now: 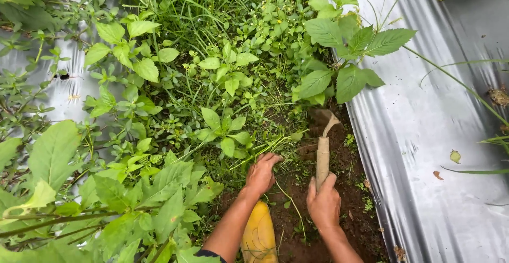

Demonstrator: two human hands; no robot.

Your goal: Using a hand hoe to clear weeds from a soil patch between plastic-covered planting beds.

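Observation:
My left hand [261, 174] is closed around a bunch of green weed stems [258, 150] low to the brown soil [339, 159]. My right hand [324, 203] grips the pale wooden handle of a small hand hoe [323, 151]. Its curved metal blade rests in the soil just beyond the weeds. A yellow boot [259, 236] shows between my forearms.
Dense broad-leaved weeds [159, 114] and grass fill the furrow ahead and to the left. Silver plastic mulch sheeting [435, 136] covers the raised bed on the right, and another sheet [63, 93] shows through leaves at left. A tall leafy plant [344, 56] leans over the right sheet.

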